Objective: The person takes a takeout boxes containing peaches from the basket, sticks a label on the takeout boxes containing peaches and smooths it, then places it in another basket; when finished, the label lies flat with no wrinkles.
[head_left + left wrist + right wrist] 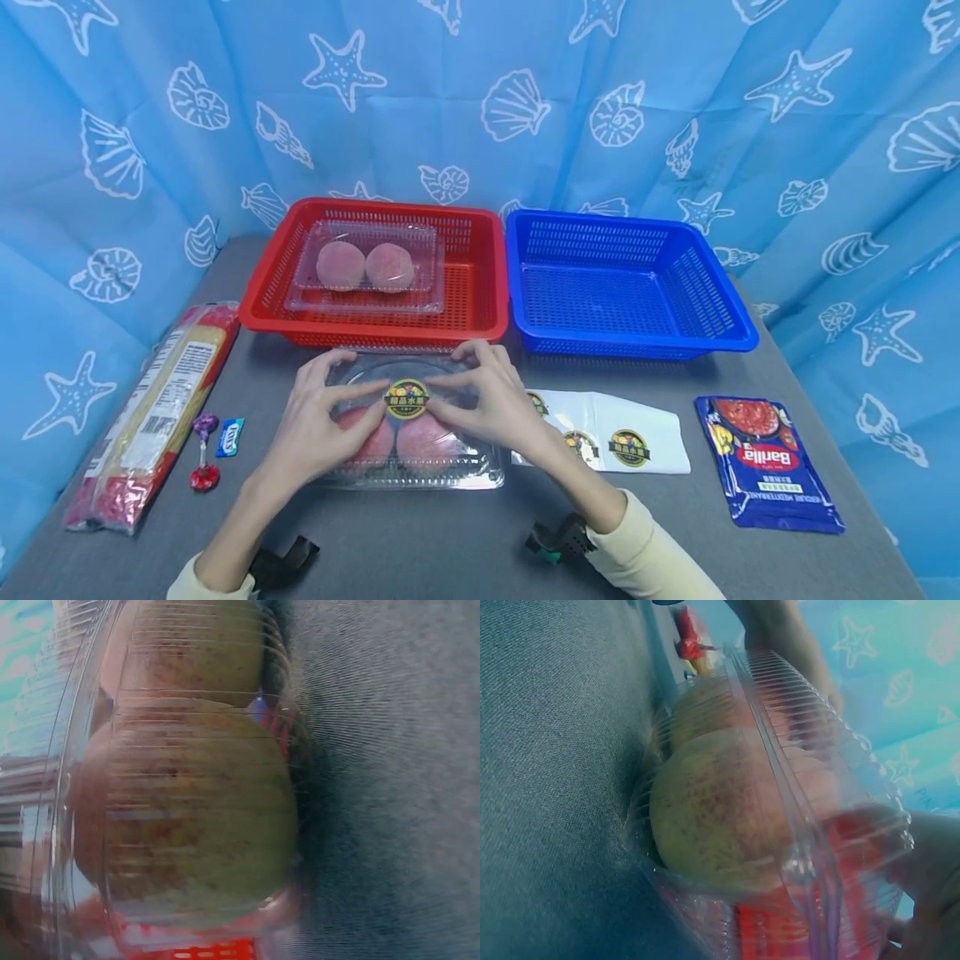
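A clear plastic clamshell box (480,477) lies on the table in front of me with two peaches (426,446) inside. On its lid is a round black-and-gold fruit sticker (407,399). My left hand (318,417) touches the sticker's left edge with thumb and index finger, tips apart. From the opposite side, my right hand (491,400) does the same at the right edge. The other fingers reach over the lid toward the back of the box. In the wrist views the peaches (195,817) show greenish and speckled through the ribbed wall of the box (769,742).
Behind stand a red basket (480,325), holding another clear box of peaches (365,267), and a blue basket (637,343). A white sticker sheet (663,429) and a Barilla pouch (772,467) lie right; noodles (153,417), lollipops (204,450) and a small blue packet (230,437) left.
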Demonstrator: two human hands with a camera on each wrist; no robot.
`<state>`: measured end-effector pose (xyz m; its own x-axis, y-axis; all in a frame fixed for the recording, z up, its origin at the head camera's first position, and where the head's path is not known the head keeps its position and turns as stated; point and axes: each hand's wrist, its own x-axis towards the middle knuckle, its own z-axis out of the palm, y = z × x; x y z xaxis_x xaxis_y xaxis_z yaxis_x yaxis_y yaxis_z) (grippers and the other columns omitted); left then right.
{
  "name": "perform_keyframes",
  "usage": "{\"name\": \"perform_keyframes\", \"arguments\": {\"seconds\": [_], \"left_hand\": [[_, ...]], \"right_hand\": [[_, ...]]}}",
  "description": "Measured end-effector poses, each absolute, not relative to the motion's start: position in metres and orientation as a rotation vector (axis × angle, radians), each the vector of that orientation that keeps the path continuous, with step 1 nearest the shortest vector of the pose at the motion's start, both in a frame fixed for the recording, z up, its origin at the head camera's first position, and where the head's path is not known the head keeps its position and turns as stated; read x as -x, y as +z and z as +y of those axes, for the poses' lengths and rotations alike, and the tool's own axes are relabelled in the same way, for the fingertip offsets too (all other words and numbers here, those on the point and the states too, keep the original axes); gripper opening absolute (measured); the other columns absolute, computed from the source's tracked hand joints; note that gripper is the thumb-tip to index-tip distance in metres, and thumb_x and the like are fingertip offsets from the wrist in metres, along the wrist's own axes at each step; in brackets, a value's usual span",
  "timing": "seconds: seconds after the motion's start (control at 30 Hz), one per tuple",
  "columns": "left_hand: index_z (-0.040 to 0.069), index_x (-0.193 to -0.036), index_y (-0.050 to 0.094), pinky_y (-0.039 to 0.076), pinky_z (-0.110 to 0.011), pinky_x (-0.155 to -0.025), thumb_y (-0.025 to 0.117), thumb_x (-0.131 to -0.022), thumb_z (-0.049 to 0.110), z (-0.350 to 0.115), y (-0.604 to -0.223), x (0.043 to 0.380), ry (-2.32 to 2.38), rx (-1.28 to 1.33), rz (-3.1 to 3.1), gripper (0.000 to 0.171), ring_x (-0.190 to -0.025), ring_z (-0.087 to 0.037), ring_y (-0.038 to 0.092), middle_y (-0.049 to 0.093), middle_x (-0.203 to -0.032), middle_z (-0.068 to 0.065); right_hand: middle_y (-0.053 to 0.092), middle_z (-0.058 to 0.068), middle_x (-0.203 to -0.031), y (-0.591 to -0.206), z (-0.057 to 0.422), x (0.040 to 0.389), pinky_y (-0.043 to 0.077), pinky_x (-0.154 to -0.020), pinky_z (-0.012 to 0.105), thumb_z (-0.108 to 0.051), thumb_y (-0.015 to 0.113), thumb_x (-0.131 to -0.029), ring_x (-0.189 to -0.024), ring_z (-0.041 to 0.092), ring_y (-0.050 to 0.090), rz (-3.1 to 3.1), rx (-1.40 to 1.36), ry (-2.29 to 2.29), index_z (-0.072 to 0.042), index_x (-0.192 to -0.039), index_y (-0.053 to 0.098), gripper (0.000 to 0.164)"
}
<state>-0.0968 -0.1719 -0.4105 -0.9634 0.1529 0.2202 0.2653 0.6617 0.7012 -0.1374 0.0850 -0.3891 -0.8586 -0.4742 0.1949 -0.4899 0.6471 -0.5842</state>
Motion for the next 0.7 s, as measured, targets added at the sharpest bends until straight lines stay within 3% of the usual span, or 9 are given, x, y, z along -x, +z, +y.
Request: {"name": "perform_keyframes", "arguments": {"seconds": [0.13, 0.23, 0.37, 0.5, 0.6, 0.7], "left_hand": [[0.021, -0.136, 0.067, 0.026, -0.079, -0.109, 0.079, -0.088, 0.024, -0.178, -0.413, 0.094, -1.308, 0.323, -2.737, 0.049, -0.151, -0.041, 0.016, 0.028, -0.164, -0.010], [0.024, -0.149, 0.053, 0.022, -0.085, -0.106, 0.077, -0.090, 0.032, -0.184, -0.414, 0.090, -1.347, 0.283, -2.796, 0.064, -0.154, -0.047, 0.010, 0.012, -0.171, -0.012], [0.025, -0.160, 0.036, 0.019, -0.087, -0.106, 0.075, -0.090, 0.037, -0.188, -0.417, 0.085, -1.356, 0.257, -2.854, 0.081, -0.155, -0.053, 0.008, 0.004, -0.172, -0.019], [0.021, -0.162, 0.031, 0.022, -0.086, -0.107, 0.076, -0.089, 0.034, -0.188, -0.416, 0.082, -1.383, 0.264, -2.838, 0.085, -0.155, -0.053, 0.012, 0.007, -0.171, -0.023], [0.020, -0.162, 0.031, 0.022, -0.086, -0.107, 0.076, -0.089, 0.033, -0.185, -0.414, 0.081, -1.412, 0.272, -2.836, 0.086, -0.155, -0.053, 0.012, 0.007, -0.171, -0.023], [0.021, -0.162, 0.030, 0.022, -0.085, -0.108, 0.077, -0.089, 0.035, -0.182, -0.412, 0.079, -1.422, 0.271, -2.851, 0.088, -0.155, -0.053, 0.012, 0.006, -0.172, -0.022]], "right_hand": [[0.047, 0.007, -0.147, -0.389, 0.095, 0.134, 0.040, -0.107, 0.054, -0.035, 0.083, -0.084, -0.135, 0.027, 0.035, -2.839, -0.855, 1.156, -0.026, -0.130, 0.072, 0.048], [0.035, 0.010, -0.156, -0.391, 0.107, 0.127, 0.040, -0.109, 0.063, -0.037, 0.083, -0.084, -0.141, 0.031, 0.029, -2.855, -0.807, 1.267, -0.030, -0.150, 0.053, 0.073], [0.029, 0.021, -0.155, -0.396, 0.125, 0.115, 0.055, -0.100, 0.055, -0.034, 0.083, -0.084, -0.134, 0.037, 0.047, -2.917, -0.673, 1.494, -0.026, -0.164, 0.021, 0.101], [0.015, 0.024, -0.166, -0.403, 0.135, 0.105, 0.063, -0.080, 0.048, -0.031, 0.078, -0.090, -0.109, 0.039, 0.067, -2.986, -0.523, 1.940, -0.027, -0.166, 0.002, 0.108], [-0.006, 0.013, -0.173, -0.409, 0.135, 0.099, 0.048, -0.107, 0.063, -0.030, 0.077, -0.092, -0.138, 0.045, 0.049, -2.948, -0.419, 2.214, -0.032, -0.164, -0.008, 0.112], [-0.018, 0.003, -0.173, -0.412, 0.132, 0.093, 0.018, -0.119, 0.073, -0.029, 0.076, -0.092, -0.159, 0.043, 0.000, -2.849, -0.308, 2.373, -0.037, -0.163, -0.009, 0.112]]}}
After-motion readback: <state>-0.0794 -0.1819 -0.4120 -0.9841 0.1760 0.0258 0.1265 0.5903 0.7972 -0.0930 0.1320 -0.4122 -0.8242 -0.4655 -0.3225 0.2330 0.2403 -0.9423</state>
